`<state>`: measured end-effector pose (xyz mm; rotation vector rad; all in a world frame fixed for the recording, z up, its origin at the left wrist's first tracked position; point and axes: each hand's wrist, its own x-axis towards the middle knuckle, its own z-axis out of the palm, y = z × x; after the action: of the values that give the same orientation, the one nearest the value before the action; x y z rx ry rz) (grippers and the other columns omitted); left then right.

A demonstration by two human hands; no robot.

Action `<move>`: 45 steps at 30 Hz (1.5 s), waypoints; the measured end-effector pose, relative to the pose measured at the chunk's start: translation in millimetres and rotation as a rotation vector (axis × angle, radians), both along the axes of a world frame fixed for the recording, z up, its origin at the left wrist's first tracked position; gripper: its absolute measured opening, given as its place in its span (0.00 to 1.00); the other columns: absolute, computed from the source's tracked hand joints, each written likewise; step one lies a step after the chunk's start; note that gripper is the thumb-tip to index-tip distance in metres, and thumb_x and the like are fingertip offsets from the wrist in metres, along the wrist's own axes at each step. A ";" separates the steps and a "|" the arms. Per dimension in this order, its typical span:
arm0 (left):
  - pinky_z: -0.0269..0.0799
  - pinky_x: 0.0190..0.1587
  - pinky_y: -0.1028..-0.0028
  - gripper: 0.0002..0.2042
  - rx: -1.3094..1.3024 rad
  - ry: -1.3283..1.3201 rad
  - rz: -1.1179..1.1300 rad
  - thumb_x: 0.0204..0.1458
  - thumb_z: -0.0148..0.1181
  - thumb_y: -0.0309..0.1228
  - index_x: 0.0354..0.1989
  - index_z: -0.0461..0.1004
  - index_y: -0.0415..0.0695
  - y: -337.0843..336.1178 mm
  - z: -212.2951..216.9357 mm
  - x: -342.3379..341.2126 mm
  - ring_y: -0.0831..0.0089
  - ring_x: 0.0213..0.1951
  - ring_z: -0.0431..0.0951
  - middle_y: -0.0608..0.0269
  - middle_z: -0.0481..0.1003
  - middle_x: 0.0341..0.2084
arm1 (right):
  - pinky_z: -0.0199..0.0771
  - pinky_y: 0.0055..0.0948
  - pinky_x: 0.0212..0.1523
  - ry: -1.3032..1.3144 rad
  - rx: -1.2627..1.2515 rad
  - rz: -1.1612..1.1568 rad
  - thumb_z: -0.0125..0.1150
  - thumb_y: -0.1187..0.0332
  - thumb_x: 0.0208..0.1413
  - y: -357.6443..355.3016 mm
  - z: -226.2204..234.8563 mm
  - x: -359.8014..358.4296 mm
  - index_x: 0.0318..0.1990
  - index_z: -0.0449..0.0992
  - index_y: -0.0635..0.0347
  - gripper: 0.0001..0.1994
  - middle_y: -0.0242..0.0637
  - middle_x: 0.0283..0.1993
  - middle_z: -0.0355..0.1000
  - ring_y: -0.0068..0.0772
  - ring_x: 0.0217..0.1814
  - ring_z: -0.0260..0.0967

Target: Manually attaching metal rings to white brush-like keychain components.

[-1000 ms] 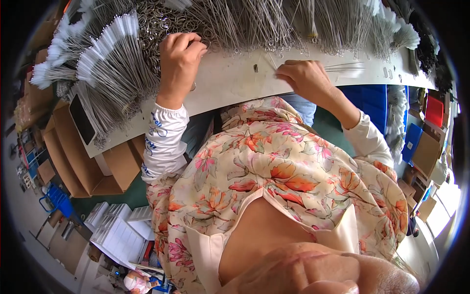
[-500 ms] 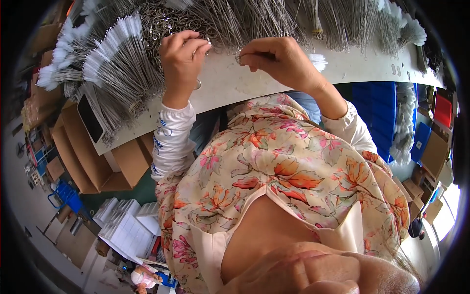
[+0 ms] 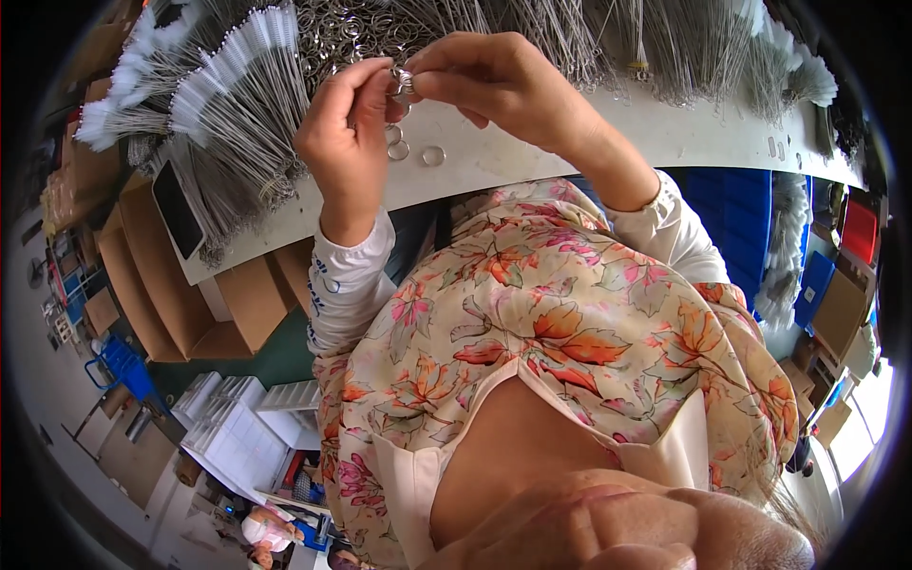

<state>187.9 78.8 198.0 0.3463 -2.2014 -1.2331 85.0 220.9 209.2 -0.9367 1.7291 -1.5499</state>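
My left hand point(image 3: 344, 142) and my right hand point(image 3: 508, 90) meet above the table's near edge, fingertips almost together. Between them is a small bunch of shiny metal rings point(image 3: 405, 82). The thumb and fingers of my right hand pinch the bunch from the right. From the left, my left hand's fingers close on it; its fingertips partly hide what they grip. Below the hands, several loose rings lie on the white table, one of them a single ring point(image 3: 433, 155) set apart. Just beyond my hands is a heap of metal rings point(image 3: 347, 36).
Bundles of wire-handled brushes with white bristles point(image 3: 233, 62) cover the table's left side; more wire bundles point(image 3: 541, 38) line its back. A phone point(image 3: 178, 211) lies at the left edge. Below stand cardboard boxes point(image 3: 180, 285) at left and a blue bin point(image 3: 719, 223) at right.
My right hand has moved left and my hands have come together at the rings. Loose rings now show on the table below them. The view has shifted slightly.
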 end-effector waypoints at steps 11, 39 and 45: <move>0.74 0.40 0.80 0.09 1.216 0.063 -0.565 0.54 0.54 0.25 0.42 0.72 0.36 -8.7 19.6 24.6 0.77 0.38 0.76 0.56 0.75 0.36 | 0.68 0.20 0.23 1.128 -0.504 -0.169 0.64 0.73 0.30 -0.6 -1.4 20.3 0.27 0.78 0.58 0.10 0.27 0.36 0.72 0.18 0.28 0.70; 0.78 0.37 0.74 0.15 -0.306 0.336 -0.104 0.45 0.57 0.17 0.44 0.71 0.30 6.1 26.7 34.7 0.65 0.35 0.79 0.48 0.76 0.36 | 0.61 0.14 0.21 -0.595 -0.241 0.201 0.58 0.69 0.55 -8.6 17.4 21.1 0.35 0.75 0.65 0.08 0.29 0.24 0.70 0.14 0.21 0.63; 0.77 0.37 0.76 0.15 -0.096 0.305 -0.183 0.44 0.56 0.15 0.44 0.71 0.29 -3.3 26.6 41.4 0.67 0.35 0.79 0.49 0.76 0.36 | 0.65 0.17 0.23 -0.394 -0.044 0.209 0.60 0.72 0.53 -4.5 35.9 20.5 0.34 0.75 0.66 0.06 0.31 0.24 0.71 0.16 0.22 0.65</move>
<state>229.3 75.5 224.6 -0.0807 -2.0501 -1.1805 105.6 216.4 245.1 -0.7449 1.2854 -1.5191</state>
